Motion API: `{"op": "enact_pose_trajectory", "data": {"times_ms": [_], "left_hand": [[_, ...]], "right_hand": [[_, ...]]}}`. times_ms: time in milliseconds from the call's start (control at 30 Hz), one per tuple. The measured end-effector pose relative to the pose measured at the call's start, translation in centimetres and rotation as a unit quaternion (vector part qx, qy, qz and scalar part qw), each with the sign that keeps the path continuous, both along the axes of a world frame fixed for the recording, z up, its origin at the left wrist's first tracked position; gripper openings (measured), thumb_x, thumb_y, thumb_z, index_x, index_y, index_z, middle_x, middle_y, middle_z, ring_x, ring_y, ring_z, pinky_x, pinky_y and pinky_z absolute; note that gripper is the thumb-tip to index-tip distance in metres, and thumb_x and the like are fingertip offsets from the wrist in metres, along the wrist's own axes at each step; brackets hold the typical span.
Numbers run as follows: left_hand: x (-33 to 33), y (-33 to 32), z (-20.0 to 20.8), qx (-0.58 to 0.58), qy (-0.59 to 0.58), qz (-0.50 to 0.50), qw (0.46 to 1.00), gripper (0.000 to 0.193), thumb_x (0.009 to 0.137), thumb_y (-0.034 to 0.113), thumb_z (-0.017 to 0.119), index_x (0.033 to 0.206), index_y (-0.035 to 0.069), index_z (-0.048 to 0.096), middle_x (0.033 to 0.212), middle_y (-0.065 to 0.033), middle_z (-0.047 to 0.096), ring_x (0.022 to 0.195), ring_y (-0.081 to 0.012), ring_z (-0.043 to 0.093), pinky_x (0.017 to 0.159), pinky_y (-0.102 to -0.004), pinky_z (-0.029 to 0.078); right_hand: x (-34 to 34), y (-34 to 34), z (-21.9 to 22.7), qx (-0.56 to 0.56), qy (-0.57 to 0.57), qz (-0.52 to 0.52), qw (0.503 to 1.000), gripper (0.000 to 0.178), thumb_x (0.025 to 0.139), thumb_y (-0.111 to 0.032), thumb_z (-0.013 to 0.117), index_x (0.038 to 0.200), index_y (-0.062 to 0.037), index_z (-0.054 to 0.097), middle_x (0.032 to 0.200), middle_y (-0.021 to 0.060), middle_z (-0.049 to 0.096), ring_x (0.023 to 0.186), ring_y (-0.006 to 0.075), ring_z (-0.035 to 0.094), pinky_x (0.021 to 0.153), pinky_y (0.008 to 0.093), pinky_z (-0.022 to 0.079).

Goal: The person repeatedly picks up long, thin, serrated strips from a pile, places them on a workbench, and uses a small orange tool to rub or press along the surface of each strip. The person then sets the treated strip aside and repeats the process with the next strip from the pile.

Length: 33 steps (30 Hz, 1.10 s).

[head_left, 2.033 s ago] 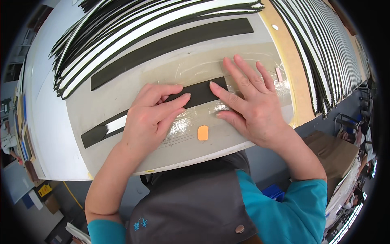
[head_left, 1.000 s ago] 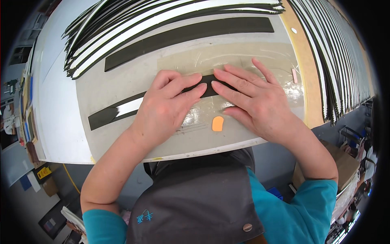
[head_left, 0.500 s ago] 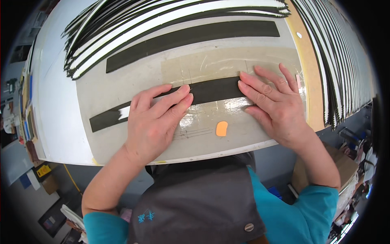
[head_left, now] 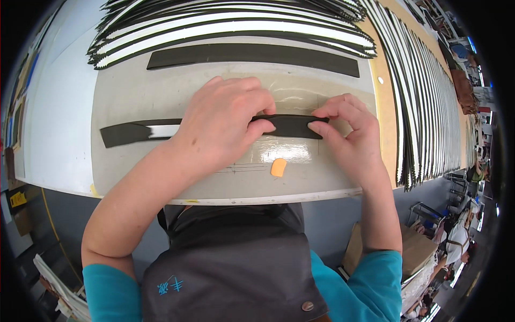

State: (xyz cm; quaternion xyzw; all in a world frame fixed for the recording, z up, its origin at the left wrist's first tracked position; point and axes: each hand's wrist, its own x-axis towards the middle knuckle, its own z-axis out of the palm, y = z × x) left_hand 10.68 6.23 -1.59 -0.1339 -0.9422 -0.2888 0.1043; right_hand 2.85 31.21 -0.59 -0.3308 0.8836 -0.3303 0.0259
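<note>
A long black strip (head_left: 294, 126) lies crosswise on the work surface in front of me. My left hand (head_left: 222, 121) reaches over its middle and pinches its far edge between thumb and fingers. At the strip's right end, my right hand (head_left: 346, 131) pinches the same edge with thumb and fingertips. The edge between the two hands looks folded over. Left of my left hand, a white lining (head_left: 163, 131) shows on the strip, and the black left end lies flat. My left hand and wrist hide the part in between.
A second black strip (head_left: 252, 57) lies flat farther back. Behind it is a pile of black and white strips (head_left: 236, 27); more strips stand in rows (head_left: 424, 102) at the right. A small orange piece (head_left: 278, 167) lies near the table's front edge (head_left: 230, 202).
My hands have gone from pressing flat on the strip to pinching its far edge. My left hand has moved farther back over it. The view has shifted slightly.
</note>
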Motion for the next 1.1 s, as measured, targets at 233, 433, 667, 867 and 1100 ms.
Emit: {"op": "enact_pose_trajectory", "data": {"times_ms": [233, 433, 667, 867, 1100], "left_hand": [[1.9, 0.2, -1.6, -0.026, 0.065, -0.008, 0.998, 0.022, 0.081, 0.011, 0.081, 0.102, 0.010, 0.078, 0.117, -0.0024, 0.074, 0.101, -0.0268, 0.065, 0.090, -0.0389, 0.052], [2.6, 0.1, -2.2, -0.023, 0.054, -0.010, 0.998, 0.032, 0.082, 0.009, 0.081, 0.113, 0.012, 0.081, 0.128, 0.0005, 0.075, 0.106, -0.0275, 0.061, 0.092, -0.0391, 0.051], [2.4, 0.2, -2.2, -0.020, 0.044, -0.002, 0.999, 0.032, 0.081, 0.007, 0.082, 0.113, 0.012, 0.082, 0.128, -0.0010, 0.075, 0.105, -0.0293, 0.060, 0.093, -0.0389, 0.050], [2.3, 0.0, -2.1, -0.023, 0.032, -0.008, 0.999, 0.033, 0.082, 0.007, 0.082, 0.115, 0.012, 0.082, 0.130, -0.0011, 0.074, 0.104, -0.0294, 0.059, 0.094, -0.0389, 0.049], [2.2, 0.1, -2.1, -0.016, 0.024, -0.015, 0.999, 0.034, 0.082, 0.008, 0.082, 0.115, 0.012, 0.081, 0.130, -0.0010, 0.074, 0.105, -0.0298, 0.058, 0.095, -0.0395, 0.049]], "right_hand": [[2.6, 1.3, -2.3, -0.003, 0.154, 0.034, 0.987, 0.021, 0.082, -0.009, 0.084, 0.102, -0.0142, 0.083, 0.108, -0.0009, 0.080, 0.107, 0.0242, 0.069, 0.109, 0.0452, 0.041], [4.4, 2.2, -2.5, 0.049, 0.133, 0.023, 0.990, 0.032, 0.086, -0.017, 0.083, 0.118, -0.0176, 0.081, 0.133, 0.0020, 0.074, 0.130, 0.0287, 0.061, 0.118, 0.0506, 0.032], [4.2, 2.4, -2.7, 0.057, 0.124, 0.015, 0.991, 0.040, 0.084, -0.023, 0.085, 0.123, -0.0197, 0.080, 0.153, 0.0096, 0.059, 0.142, 0.0332, 0.051, 0.118, 0.0521, 0.033], [3.9, 2.4, -2.7, 0.013, 0.096, 0.038, 0.995, 0.044, 0.083, -0.022, 0.084, 0.126, -0.0163, 0.077, 0.145, 0.0070, 0.064, 0.141, 0.0335, 0.051, 0.116, 0.0531, 0.035], [4.2, 2.3, -2.3, 0.059, 0.112, 0.030, 0.992, 0.045, 0.083, -0.020, 0.084, 0.128, -0.0150, 0.077, 0.140, 0.0034, 0.068, 0.141, 0.0314, 0.052, 0.119, 0.0524, 0.031]]}}
